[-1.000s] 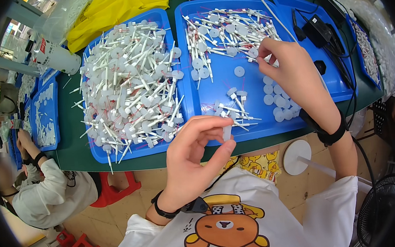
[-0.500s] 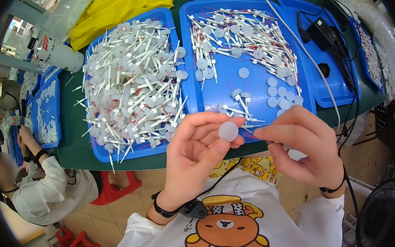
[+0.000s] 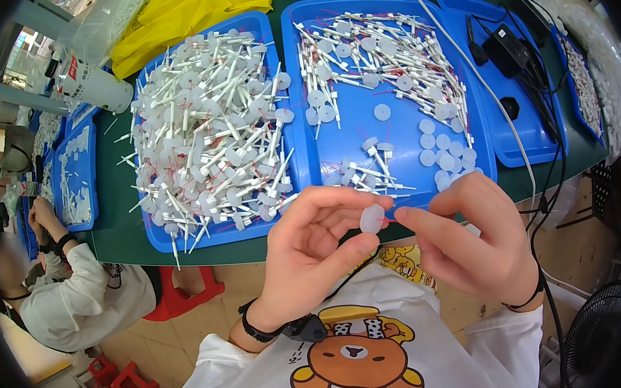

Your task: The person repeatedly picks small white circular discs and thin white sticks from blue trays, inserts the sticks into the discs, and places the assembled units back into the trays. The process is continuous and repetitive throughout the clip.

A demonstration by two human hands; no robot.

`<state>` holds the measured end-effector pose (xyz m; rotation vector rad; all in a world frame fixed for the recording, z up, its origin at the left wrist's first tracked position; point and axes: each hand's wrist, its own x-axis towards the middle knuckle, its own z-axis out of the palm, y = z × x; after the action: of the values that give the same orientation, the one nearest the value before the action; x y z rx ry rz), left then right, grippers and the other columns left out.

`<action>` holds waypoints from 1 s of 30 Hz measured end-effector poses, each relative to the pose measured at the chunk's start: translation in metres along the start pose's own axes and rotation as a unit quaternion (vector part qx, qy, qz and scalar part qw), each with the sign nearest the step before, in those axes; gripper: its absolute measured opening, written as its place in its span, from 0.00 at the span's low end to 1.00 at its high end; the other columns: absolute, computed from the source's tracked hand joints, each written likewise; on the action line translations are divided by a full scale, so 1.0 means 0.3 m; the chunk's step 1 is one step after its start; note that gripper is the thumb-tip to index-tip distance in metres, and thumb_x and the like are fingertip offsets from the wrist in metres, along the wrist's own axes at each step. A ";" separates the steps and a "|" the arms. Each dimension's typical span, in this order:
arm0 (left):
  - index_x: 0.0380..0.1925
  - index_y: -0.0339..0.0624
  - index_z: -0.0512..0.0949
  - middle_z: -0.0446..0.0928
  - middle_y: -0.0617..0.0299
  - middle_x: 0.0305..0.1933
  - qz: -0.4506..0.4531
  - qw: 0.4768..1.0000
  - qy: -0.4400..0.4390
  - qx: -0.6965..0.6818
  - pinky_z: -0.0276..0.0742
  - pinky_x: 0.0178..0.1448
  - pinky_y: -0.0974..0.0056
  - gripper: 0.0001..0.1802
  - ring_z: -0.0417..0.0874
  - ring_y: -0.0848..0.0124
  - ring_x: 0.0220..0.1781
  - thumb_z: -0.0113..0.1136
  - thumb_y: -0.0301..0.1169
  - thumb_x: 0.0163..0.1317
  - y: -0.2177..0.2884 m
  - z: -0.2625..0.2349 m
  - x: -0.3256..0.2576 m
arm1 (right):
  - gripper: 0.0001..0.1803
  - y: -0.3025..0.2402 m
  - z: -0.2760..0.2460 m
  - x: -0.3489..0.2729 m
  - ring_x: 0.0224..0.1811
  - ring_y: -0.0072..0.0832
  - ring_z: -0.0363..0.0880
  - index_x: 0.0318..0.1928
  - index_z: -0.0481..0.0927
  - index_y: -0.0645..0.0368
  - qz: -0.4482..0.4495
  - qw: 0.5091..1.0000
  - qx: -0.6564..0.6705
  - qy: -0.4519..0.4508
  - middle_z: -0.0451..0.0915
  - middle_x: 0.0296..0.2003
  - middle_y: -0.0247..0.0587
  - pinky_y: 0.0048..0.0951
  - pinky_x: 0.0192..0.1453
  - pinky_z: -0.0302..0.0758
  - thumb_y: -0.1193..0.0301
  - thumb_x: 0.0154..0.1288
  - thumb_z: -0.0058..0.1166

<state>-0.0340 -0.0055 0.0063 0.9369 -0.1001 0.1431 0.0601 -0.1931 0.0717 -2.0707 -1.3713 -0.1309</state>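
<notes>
My left hand (image 3: 317,230) is closed on a frosted white plastic disc (image 3: 372,219), held between thumb and fingers and turned partly edge-on. A thin red strand (image 3: 388,221) runs from the disc toward my right hand (image 3: 474,236). The right fingertips are pinched together just right of the disc; what they grip is mostly hidden. Just beyond both hands is a blue tray (image 3: 349,129) holding loose discs (image 3: 444,147) and several white stick-like parts with discs and red strands (image 3: 377,163).
To the left, another blue tray (image 3: 155,239) is heaped with white stick parts. A tray with a black adapter (image 3: 506,52) and cables stands right. A white cable (image 3: 464,58) crosses the trays. A co-worker (image 3: 77,285) sits far left; a black fan (image 3: 603,339) stands lower right.
The disc has tilted from facing up to nearly edge-on and moved slightly right and nearer to me. My right fingertips have come closer to it, and the red strand shows between.
</notes>
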 end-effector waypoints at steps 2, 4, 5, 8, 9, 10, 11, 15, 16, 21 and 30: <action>0.56 0.30 0.72 0.76 0.47 0.61 0.004 0.997 0.010 0.077 0.74 0.67 0.59 0.21 0.79 0.64 0.62 0.62 0.13 0.63 0.002 0.000 0.001 | 0.23 -0.007 -0.012 0.005 0.28 0.32 0.73 0.43 0.84 0.65 -0.035 0.998 -0.049 -0.012 0.74 0.31 0.39 0.31 0.29 0.67 0.79 0.40 0.63; 0.55 0.31 0.74 0.77 0.49 0.61 0.001 0.992 0.009 0.128 0.75 0.65 0.60 0.21 0.79 0.65 0.60 0.64 0.13 0.61 0.004 -0.002 0.003 | 0.22 -0.010 -0.011 0.007 0.28 0.33 0.73 0.42 0.84 0.69 -0.059 0.996 -0.073 -0.014 0.75 0.32 0.41 0.31 0.29 0.68 0.76 0.42 0.63; 0.55 0.31 0.75 0.77 0.50 0.60 -0.004 0.990 0.004 0.141 0.75 0.64 0.61 0.22 0.79 0.66 0.58 0.65 0.14 0.60 0.004 -0.003 0.004 | 0.21 -0.010 -0.005 0.007 0.28 0.33 0.74 0.42 0.83 0.70 -0.065 0.995 -0.071 -0.010 0.75 0.33 0.42 0.31 0.29 0.69 0.76 0.42 0.63; 0.54 0.31 0.76 0.79 0.51 0.58 -0.010 0.990 0.003 0.140 0.76 0.61 0.62 0.21 0.80 0.68 0.56 0.67 0.14 0.59 -0.001 0.005 0.006 | 0.21 -0.004 0.012 0.003 0.30 0.35 0.76 0.42 0.83 0.72 -0.059 0.998 -0.038 0.000 0.77 0.35 0.45 0.32 0.30 0.71 0.76 0.43 0.62; 0.53 0.32 0.77 0.79 0.51 0.57 -0.011 0.991 0.005 0.133 0.76 0.61 0.62 0.21 0.80 0.68 0.55 0.67 0.15 0.59 -0.002 0.008 0.006 | 0.20 -0.001 0.018 0.001 0.31 0.36 0.77 0.41 0.83 0.72 -0.052 0.998 -0.022 0.003 0.77 0.35 0.46 0.33 0.31 0.72 0.76 0.44 0.61; 0.53 0.32 0.77 0.80 0.51 0.57 -0.017 0.992 0.000 0.128 0.76 0.60 0.63 0.21 0.80 0.68 0.55 0.67 0.14 0.59 -0.001 0.006 0.005 | 0.19 0.001 0.030 -0.006 0.31 0.36 0.78 0.41 0.82 0.72 -0.038 0.999 0.010 0.025 0.78 0.35 0.46 0.33 0.30 0.73 0.76 0.45 0.62; 0.52 0.32 0.78 0.80 0.51 0.56 -0.024 0.992 -0.004 0.123 0.76 0.60 0.63 0.21 0.80 0.68 0.55 0.68 0.14 0.58 0.001 0.002 0.003 | 0.18 0.004 0.045 -0.015 0.31 0.36 0.78 0.41 0.82 0.72 -0.024 0.998 0.043 0.046 0.78 0.34 0.47 0.33 0.29 0.73 0.77 0.46 0.63; 0.50 0.31 0.79 0.81 0.51 0.55 -0.006 0.994 -0.004 0.107 0.78 0.58 0.63 0.20 0.81 0.67 0.55 0.69 0.14 0.57 -0.002 0.002 0.006 | 0.16 0.009 0.061 -0.025 0.29 0.36 0.80 0.41 0.82 0.70 0.027 0.991 0.096 0.092 0.79 0.32 0.46 0.32 0.25 0.73 0.77 0.51 0.68; 0.50 0.31 0.80 0.81 0.50 0.55 0.003 0.993 -0.007 0.120 0.78 0.57 0.63 0.20 0.82 0.66 0.54 0.70 0.14 0.56 0.001 0.003 0.008 | 0.16 0.011 0.055 -0.024 0.28 0.35 0.79 0.40 0.81 0.69 0.031 0.993 0.088 0.075 0.78 0.30 0.45 0.31 0.24 0.72 0.76 0.51 0.69; 0.45 0.31 0.83 0.84 0.49 0.49 0.045 0.978 -0.021 0.201 0.81 0.52 0.62 0.18 0.86 0.64 0.49 0.73 0.16 0.52 0.025 -0.002 0.024 | 0.14 0.033 0.014 -0.006 0.22 0.32 0.74 0.36 0.80 0.65 -0.010 0.998 0.052 -0.030 0.72 0.25 0.39 0.31 0.22 0.69 0.73 0.52 0.72; 0.39 0.31 0.85 0.87 0.53 0.42 0.076 0.914 -0.109 0.384 0.82 0.43 0.63 0.15 0.87 0.60 0.39 0.74 0.21 0.49 0.060 -0.017 0.020 | 0.07 0.020 0.024 -0.048 0.21 0.29 0.73 0.34 0.82 0.64 0.125 0.954 0.232 -0.143 0.75 0.25 0.39 0.29 0.23 0.65 0.74 0.62 0.66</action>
<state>-0.0310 0.0095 0.0186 1.7339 -0.3419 0.2289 0.0569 -0.2021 0.0574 -1.8784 -1.1440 0.5679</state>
